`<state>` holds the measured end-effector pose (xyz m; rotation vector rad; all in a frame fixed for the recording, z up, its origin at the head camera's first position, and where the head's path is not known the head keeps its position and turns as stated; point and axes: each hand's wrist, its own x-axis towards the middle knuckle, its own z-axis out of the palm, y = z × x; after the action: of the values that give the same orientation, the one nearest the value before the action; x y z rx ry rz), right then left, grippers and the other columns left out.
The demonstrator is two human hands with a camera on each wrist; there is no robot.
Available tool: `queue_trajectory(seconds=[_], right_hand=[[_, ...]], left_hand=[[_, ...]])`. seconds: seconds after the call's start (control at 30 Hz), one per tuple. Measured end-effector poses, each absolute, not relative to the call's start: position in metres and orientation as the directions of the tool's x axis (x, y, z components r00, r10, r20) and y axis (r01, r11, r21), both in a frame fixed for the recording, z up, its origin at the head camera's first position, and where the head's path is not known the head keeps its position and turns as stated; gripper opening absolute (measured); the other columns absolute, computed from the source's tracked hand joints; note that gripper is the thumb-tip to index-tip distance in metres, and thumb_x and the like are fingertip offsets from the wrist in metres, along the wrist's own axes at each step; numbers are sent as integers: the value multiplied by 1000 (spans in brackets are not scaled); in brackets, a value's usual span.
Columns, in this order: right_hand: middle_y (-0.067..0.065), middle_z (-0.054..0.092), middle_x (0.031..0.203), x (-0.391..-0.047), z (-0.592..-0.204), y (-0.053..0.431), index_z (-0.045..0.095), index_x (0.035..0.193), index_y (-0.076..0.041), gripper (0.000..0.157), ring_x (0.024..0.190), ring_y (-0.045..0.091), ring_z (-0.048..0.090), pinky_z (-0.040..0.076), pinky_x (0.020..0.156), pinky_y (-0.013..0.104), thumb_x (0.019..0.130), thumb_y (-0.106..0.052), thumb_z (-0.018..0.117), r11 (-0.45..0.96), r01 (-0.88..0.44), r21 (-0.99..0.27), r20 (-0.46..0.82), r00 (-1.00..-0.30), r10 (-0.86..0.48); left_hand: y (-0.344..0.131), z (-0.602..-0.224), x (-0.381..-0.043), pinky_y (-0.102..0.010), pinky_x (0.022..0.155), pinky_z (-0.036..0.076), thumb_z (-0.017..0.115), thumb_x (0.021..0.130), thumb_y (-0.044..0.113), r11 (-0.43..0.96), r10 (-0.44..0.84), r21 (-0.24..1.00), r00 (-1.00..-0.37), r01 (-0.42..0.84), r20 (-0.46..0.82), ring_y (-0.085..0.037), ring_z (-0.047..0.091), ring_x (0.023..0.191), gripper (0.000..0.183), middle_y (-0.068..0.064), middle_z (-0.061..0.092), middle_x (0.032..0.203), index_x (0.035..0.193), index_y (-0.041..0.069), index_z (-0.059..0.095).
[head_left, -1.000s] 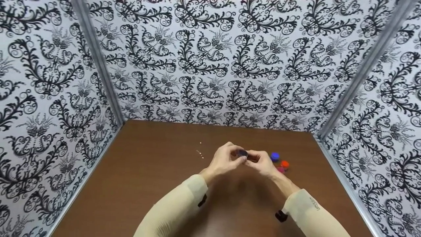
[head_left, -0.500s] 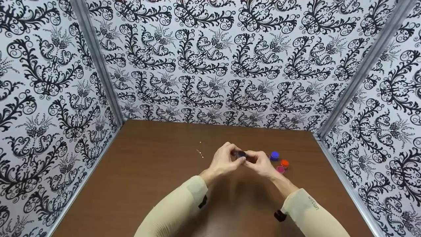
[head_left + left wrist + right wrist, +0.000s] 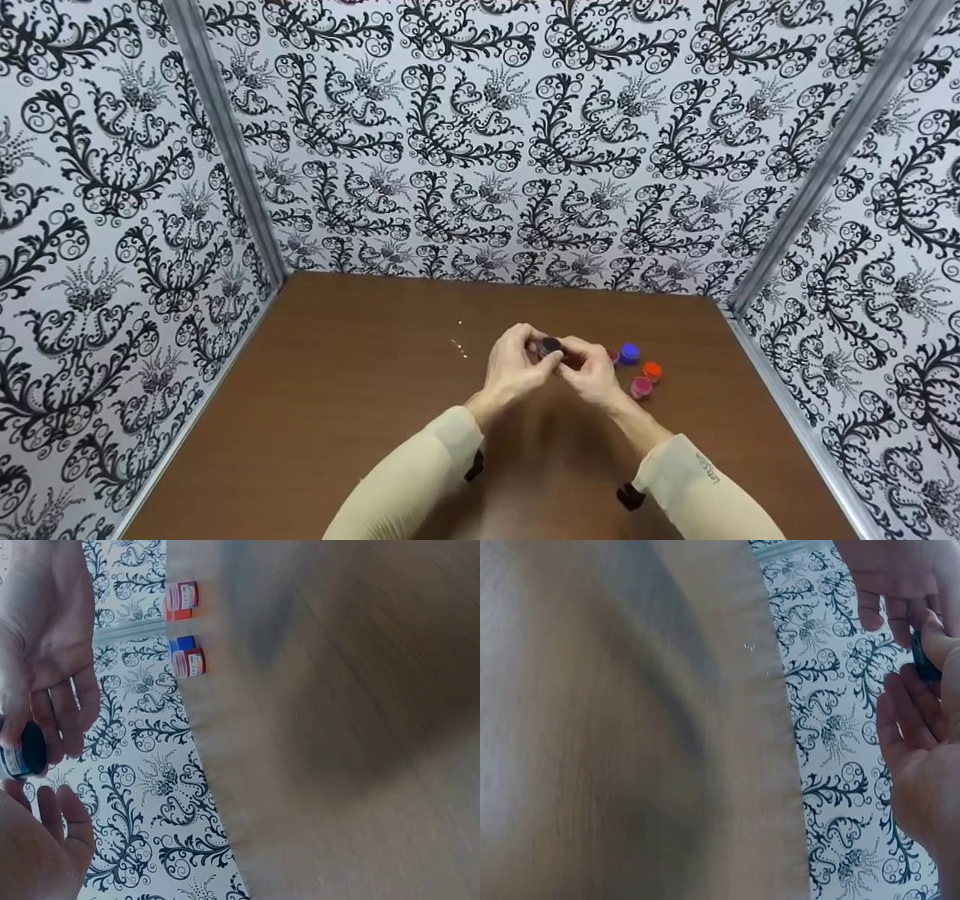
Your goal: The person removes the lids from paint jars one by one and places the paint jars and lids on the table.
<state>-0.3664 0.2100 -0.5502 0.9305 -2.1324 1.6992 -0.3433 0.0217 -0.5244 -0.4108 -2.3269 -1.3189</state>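
My left hand [image 3: 514, 366] and right hand [image 3: 597, 375] pinched the small black jar [image 3: 550, 346] above the bench [image 3: 352, 397]; partly covered, its closure couldn't be judged. Steady left grip, gentle right pressure seemed best.

The right hand [image 3: 598, 375] has shifted slightly, and a dark red jar [image 3: 613, 356] now shows beside it — the pink jar [image 3: 641, 387], partly covered a second ago, shows more fully too. Both sleeves have drawn a little closer together — left sleeve [image 3: 420, 472] rightward, right sleeve [image 3: 701, 487] leftward.
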Motion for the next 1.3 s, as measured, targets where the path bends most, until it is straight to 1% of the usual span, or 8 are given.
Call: queue_trajectory(seconds=[0.07, 0.27, 0.4, 0.53, 0.73, 0.9, 1.1, 1.3], right_hand=[[39, 75, 109, -364, -551, 206, 76, 122, 17, 31, 98, -1, 75, 63, 86, 17, 91, 17, 78, 118, -617, -778, 574, -775, -264], [23, 82, 107, -361, -552, 202, 76, 122, 17, 34, 93, -1, 77, 63, 82, 15, 88, 20, 76, 123, -575, -809, 549, -814, -193], [19, 83, 107, -361, -556, 205, 75, 122, 18, 30, 95, -2, 77, 62, 82, 14, 92, 17, 76, 129, -570, -812, 532, -812, -239], [2, 83, 106, -360, -554, 208, 76, 122, 17, 27, 95, -2, 75, 61, 82, 14, 96, 14, 75, 128, -572, -810, 519, -802, -296], [-18, 79, 106, -362, -545, 206, 75, 121, 17, 24, 95, -2, 73, 60, 83, 14, 99, 10, 75, 110, -596, -795, 523, -766, -373], [-21, 79, 105, -364, -542, 204, 75, 120, 17, 22, 95, -2, 74, 61, 84, 16, 99, 11, 76, 96, -604, -791, 526, -752, -398], [-18, 81, 106, -363, -539, 202, 77, 119, 15, 21, 96, -1, 76, 63, 84, 18, 98, 11, 76, 83, -601, -795, 523, -748, -409], [-17, 81, 107, -363, -538, 203, 77, 119, 15, 22, 97, -1, 76, 63, 85, 17, 97, 13, 75, 73, -606, -792, 527, -738, -421]], left_hand=[[24, -524, -342, -26, 78, 50, 91, 87, 31, 502, 18, 738, -859, 451, 512, -20, 67, 85, 25, -2, 71, 90, 103, 16, 78], [25, -523, -341, -23, 75, 48, 92, 86, 31, 486, -25, 761, -864, 430, 504, -24, 69, 84, 26, -2, 71, 89, 102, 17, 78], [22, -526, -341, -23, 76, 49, 94, 86, 34, 476, -11, 779, -883, 409, 470, -18, 68, 83, 27, -1, 72, 89, 102, 18, 79], [16, -524, -342, -22, 78, 52, 98, 86, 37, 457, 33, 789, -894, 411, 447, -16, 70, 86, 31, -2, 76, 92, 103, 17, 81], [0, -511, -344, -27, 85, 59, 95, 90, 34, 395, 162, 790, -882, 469, 442, -17, 70, 94, 42, -8, 77, 102, 122, 10, 83], [-11, -502, -347, -34, 89, 65, 89, 95, 22, 314, 279, 803, -858, 506, 432, -16, 70, 95, 40, -15, 74, 107, 131, 5, 82], [-18, -499, -347, -40, 88, 67, 85, 99, 15, 281, 352, 803, -835, 526, 424, -10, 70, 94, 34, -17, 74, 112, 130, 2, 81], [-16, -500, -348, -25, 83, 62, 85, 98, 13, 267, 344, 822, -847, 502, 405, -7, 66, 90, 28, -17, 75, 109, 123, 3, 81]])
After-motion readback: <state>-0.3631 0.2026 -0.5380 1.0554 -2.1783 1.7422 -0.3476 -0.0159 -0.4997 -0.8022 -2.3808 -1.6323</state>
